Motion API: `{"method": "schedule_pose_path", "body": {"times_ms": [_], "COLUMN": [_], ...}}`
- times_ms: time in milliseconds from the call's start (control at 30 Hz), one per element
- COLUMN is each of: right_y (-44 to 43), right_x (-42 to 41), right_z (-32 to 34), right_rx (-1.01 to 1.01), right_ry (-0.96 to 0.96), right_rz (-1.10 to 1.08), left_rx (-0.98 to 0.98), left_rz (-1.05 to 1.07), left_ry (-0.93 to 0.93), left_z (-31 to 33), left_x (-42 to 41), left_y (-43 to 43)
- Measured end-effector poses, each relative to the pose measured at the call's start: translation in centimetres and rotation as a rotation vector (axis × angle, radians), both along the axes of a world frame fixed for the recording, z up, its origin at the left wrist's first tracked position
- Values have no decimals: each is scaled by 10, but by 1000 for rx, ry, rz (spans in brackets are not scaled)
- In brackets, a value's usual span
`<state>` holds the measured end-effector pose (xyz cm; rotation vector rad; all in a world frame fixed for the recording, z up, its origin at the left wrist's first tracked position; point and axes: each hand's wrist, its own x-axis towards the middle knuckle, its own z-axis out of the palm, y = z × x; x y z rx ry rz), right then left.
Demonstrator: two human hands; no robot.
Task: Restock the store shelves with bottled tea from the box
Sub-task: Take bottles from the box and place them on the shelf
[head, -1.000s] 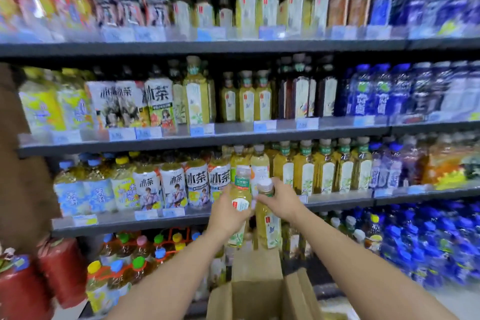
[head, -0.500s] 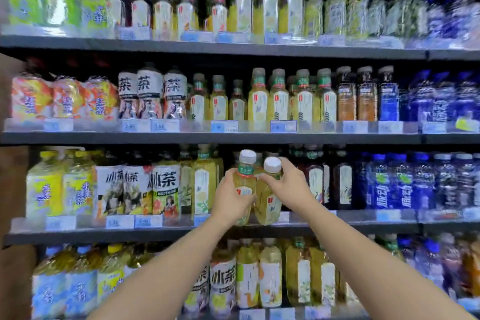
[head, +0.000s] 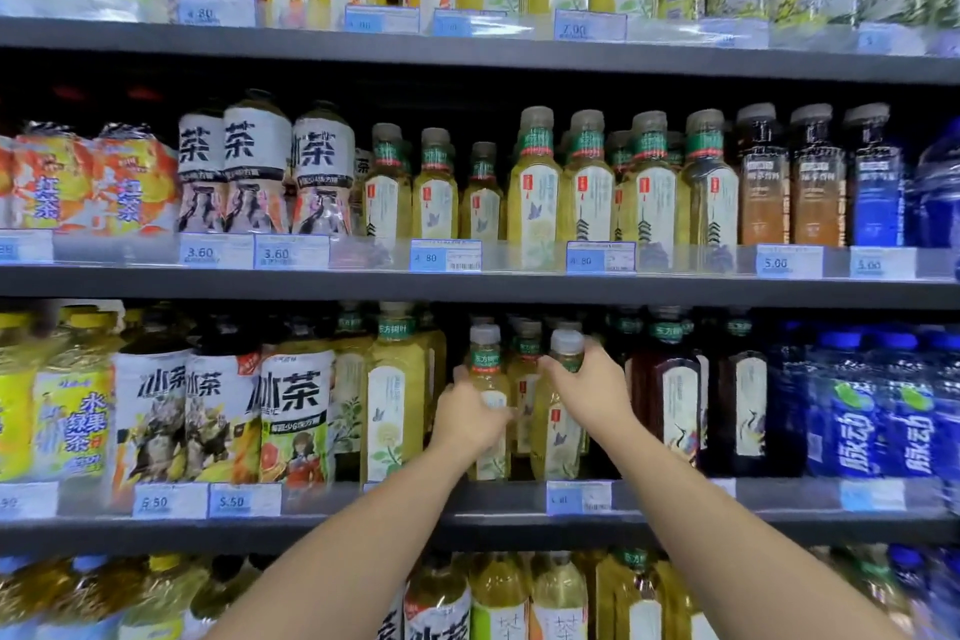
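Both hands have carried their bottles forward and down since half a second ago, from in front of the shelf edge into the gap in the row at the centre of the frame. Left hand (head: 467,418) wraps its fingers round the middle of the left tea bottle (head: 485,364), whose pale cap and green neck band stand clear above the knuckles. Right hand (head: 592,392) grips the right tea bottle (head: 558,437) high up, fingers curled round the neck just under the white cap. The two bottles stand upright and side by side, close together, their bases down at the level of the shelf (head: 779,520); whether they already rest on it cannot be told. A blue and white price tag (head: 578,497) sits on the shelf lip just below the right bottle. Left of the gap stands a tall yellow tea bottle (head: 392,400), and further left big iced tea bottles (head: 296,411) with bold black characters. Right of the hands stand dark tea bottles (head: 675,395), then blue drink bottles (head: 852,411) toward the right edge. Both forearms reach up from the lower edge of the frame.
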<state>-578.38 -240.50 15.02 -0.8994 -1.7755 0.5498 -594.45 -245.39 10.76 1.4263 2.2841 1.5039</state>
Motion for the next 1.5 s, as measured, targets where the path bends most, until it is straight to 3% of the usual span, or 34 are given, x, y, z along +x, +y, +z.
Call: {"method": "schedule_pose_path", "body": {"times_ms": [100, 233, 533, 833, 1200, 1500], "right_y": [22, 35, 34, 20, 11, 29], "right_x": [-8, -20, -23, -17, -9, -12], "right_z": [-13, -53, -50, -40, -34, -40], "right_rx": [26, -60, -212, -301, -152, -219], "right_ry": [-49, -283, -352, -363, -719, -626], "right_rz": [-93, -181, -235, -275, -396, -380], "left_rx": [-44, -129, -296, -298, -260, -390], "left_rz": [17, 13, 114, 167, 120, 154], "left_ry": [-5, 1, 137, 275, 239, 280], "left_z": [0, 2, -12, -8, -10, -11], "left_x": [-11, -15, -11, -3, -12, -26], "left_y": [18, 27, 6, -7, -1, 30]}}
